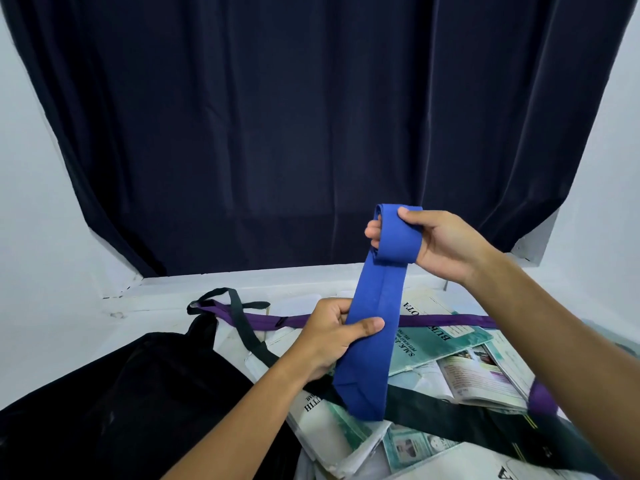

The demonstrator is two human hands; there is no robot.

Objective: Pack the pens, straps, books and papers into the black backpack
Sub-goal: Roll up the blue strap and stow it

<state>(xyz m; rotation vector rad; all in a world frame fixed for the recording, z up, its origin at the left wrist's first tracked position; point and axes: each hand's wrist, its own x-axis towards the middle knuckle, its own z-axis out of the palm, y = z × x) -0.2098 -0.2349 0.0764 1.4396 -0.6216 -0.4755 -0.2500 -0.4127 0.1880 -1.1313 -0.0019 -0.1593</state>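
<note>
Three straps show: one blue strap (375,327), broad and matte, one purple strap (311,320), one black strap (450,410). The right hand (446,244) clasps the blue strap's rolled top; the left hand (332,337) pinches its middle, above books (460,344) right of the black backpack (145,403).

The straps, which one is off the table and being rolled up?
The blue strap, wound around the right hand and pinched by the left hand; the purple strap and black strap lie flat.
</note>
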